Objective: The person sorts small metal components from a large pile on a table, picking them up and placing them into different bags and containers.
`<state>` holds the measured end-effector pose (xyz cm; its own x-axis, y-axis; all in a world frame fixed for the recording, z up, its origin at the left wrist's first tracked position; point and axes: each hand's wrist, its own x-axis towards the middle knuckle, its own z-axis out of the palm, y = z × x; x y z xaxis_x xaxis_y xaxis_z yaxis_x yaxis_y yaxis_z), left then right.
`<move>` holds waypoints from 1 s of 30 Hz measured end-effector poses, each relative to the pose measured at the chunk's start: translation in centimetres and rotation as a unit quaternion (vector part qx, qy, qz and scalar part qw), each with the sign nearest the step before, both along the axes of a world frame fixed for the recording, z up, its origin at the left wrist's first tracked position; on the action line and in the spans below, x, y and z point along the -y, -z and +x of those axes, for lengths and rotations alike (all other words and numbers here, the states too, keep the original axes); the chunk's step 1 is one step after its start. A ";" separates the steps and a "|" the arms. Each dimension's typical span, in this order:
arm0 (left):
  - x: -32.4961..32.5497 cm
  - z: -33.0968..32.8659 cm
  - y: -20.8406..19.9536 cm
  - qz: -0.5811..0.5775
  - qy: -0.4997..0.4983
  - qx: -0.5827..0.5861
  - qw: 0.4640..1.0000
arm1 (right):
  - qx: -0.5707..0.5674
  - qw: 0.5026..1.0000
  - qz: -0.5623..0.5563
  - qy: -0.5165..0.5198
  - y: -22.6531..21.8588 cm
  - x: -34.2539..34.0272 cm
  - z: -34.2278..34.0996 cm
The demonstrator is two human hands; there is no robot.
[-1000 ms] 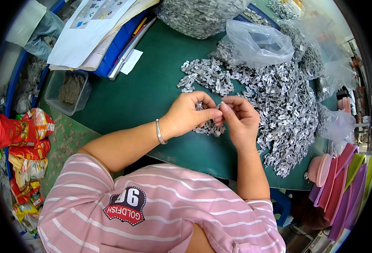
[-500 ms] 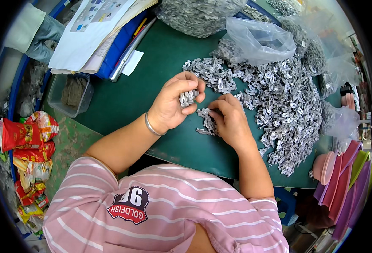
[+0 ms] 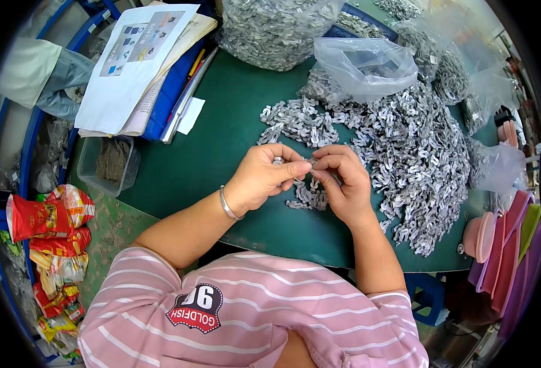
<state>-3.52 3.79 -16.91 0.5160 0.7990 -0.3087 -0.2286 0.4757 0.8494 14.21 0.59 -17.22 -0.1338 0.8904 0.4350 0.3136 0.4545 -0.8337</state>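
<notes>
My left hand (image 3: 261, 179) is curled around several small grey curved metal pieces (image 3: 277, 161), mostly hidden by its fingers. Its thumb reaches the fingertips of my right hand (image 3: 348, 184), which is closed in a pinch. Whatever lies between those fingertips is too small and covered to make out well. Below the hands, a few loose metal pieces (image 3: 310, 197) lie on the green tabletop (image 3: 178, 178). Just beyond them is a small cluster of the same pieces (image 3: 301, 121), and to the right spreads a large heap (image 3: 420, 165).
A full clear bag (image 3: 276, 34) and an opened plastic bag (image 3: 365, 67) stand at the back. Papers (image 3: 132, 55) lie over a blue tray (image 3: 171, 98) beside pens. A clear plastic box (image 3: 131, 175) sits left, above red packets (image 3: 40, 218). Pink tubs (image 3: 480, 236) stand right.
My hands have come together: the right has risen off the loose pieces to meet the left. My left fingers have turned and now cover most of their metal pieces. The view has shifted slightly.
</notes>
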 end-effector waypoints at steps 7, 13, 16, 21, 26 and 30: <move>0.4 0.3 0.1 0.047 -0.032 -0.020 0.998 | -0.203 0.977 -0.048 -0.033 0.2 0.5 -0.7; 0.5 0.4 0.1 0.042 -0.031 -0.015 0.998 | -0.157 0.986 0.052 -0.005 0.5 0.9 -1.0; 0.6 0.3 0.3 0.020 -0.020 -0.003 1.000 | 0.023 0.988 0.155 0.002 -0.2 0.4 -0.5; -0.3 -0.3 0.6 -0.168 -0.023 0.178 0.969 | 0.045 0.980 0.185 -0.048 -1.3 -0.1 -1.2; -1.6 -1.4 0.6 -0.137 -0.083 0.252 0.954 | 0.105 0.987 0.081 0.094 0.2 -1.1 -0.9; -1.3 -1.1 -0.2 -0.112 -0.134 0.190 0.966 | 0.233 0.967 0.077 0.075 1.5 -1.4 -1.5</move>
<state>-4.59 5.05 -16.75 0.4100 0.8545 -0.3190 -0.6439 0.5189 0.5622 12.73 1.97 -18.74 -0.2214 0.8447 0.4873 0.7108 0.4819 -0.5124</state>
